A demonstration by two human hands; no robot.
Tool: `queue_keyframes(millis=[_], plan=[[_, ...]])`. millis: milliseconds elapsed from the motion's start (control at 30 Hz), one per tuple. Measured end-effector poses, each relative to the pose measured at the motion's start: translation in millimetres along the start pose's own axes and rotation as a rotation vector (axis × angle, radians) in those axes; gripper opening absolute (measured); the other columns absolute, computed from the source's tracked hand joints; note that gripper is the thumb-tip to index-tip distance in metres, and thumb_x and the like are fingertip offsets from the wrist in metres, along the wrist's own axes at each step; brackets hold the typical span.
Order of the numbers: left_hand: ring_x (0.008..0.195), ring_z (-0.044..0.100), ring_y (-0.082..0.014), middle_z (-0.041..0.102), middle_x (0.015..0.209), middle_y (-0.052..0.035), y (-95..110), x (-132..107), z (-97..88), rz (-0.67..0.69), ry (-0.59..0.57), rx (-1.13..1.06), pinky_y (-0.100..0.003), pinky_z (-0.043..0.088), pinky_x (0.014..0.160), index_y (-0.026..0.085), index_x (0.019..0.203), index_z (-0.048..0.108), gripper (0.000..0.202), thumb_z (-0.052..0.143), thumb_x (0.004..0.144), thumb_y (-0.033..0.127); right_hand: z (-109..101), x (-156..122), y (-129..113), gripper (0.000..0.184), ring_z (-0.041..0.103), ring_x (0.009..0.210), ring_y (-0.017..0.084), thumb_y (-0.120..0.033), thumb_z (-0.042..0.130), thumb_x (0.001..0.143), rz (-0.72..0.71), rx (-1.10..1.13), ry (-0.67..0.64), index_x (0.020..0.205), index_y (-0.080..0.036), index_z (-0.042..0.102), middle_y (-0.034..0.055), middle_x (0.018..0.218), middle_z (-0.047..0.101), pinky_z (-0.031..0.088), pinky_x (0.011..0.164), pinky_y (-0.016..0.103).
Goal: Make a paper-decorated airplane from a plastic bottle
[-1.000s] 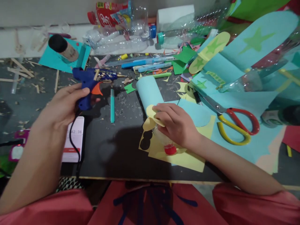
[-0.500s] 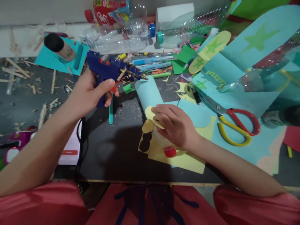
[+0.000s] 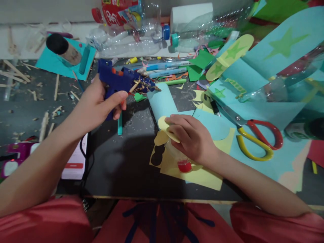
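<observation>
My left hand (image 3: 108, 101) is wrapped round the grip of a dark blue glue gun (image 3: 118, 79), whose nozzle is caked with glue and wood bits. The nozzle tip points right, over the far end of a plastic bottle covered in light blue paper (image 3: 163, 101). My right hand (image 3: 191, 136) pinches a pale yellow paper cutout (image 3: 164, 124) with rounded ends at the bottle's near part. The bottle's red cap (image 3: 184, 165) points towards me. Another yellow paper piece (image 3: 161, 138) shows beside the bottle, partly hidden.
Red-and-yellow-handled scissors (image 3: 255, 135) lie on blue paper at right. Clear bottles (image 3: 134, 47) line the back. A phone (image 3: 74, 162) and a black cable are at left, near wood scraps. A dark-capped bottle (image 3: 68, 52) rests on a turquoise sheet.
The glue gun has shifted slightly right and its nozzle has tipped a little lower. My right hand still holds the yellow cutout in much the same place.
</observation>
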State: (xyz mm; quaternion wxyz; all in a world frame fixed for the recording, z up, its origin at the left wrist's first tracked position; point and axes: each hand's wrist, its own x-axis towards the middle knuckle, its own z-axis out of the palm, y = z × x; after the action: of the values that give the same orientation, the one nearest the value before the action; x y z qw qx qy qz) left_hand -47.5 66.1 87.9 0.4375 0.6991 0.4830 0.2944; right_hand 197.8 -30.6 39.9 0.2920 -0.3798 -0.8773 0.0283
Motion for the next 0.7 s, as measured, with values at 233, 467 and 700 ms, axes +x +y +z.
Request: queue_keyframes(millis=[233, 467, 700], plan=[[0.032, 0.044, -0.0070, 0.054, 0.056, 0.0075, 4, -9, -4.4, -0.092, 0.053, 0.018, -0.021, 0.034, 0.037, 0.022, 0.090, 0.049, 0.061, 0.075, 0.065, 0.071, 0, 0, 0, 0.021, 0.071, 0.097, 0.025, -0.008, 0.045, 0.090, 0.005, -0.033, -0.006, 0.088, -0.022, 0.061, 0.0099, 0.107, 0.076, 0.060, 0.072, 0.041], [0.031, 0.045, -0.0082, 0.051, 0.053, 0.0097, 0, -19, -9.0, -0.008, 0.066, 0.098, -0.020, 0.036, 0.034, 0.022, 0.099, 0.047, 0.063, 0.068, 0.070, 0.074, 1, 0, 1, 0.018, 0.072, 0.099, 0.024, -0.009, 0.047, 0.088, -0.003, -0.027, 0.008, 0.087, -0.024, 0.057, 0.0079, 0.106, 0.076, 0.060, 0.073, 0.039], [0.027, 0.046, -0.0066, 0.066, 0.067, 0.0032, 4, -17, -10.8, -0.042, 0.141, 0.118, -0.020, 0.038, 0.034, 0.019, 0.092, 0.050, 0.057, 0.068, 0.071, 0.069, 2, -2, 3, 0.018, 0.070, 0.099, 0.025, -0.007, 0.047, 0.087, -0.011, 0.008, 0.020, 0.091, -0.024, 0.053, 0.0091, 0.107, 0.075, 0.059, 0.073, 0.040]])
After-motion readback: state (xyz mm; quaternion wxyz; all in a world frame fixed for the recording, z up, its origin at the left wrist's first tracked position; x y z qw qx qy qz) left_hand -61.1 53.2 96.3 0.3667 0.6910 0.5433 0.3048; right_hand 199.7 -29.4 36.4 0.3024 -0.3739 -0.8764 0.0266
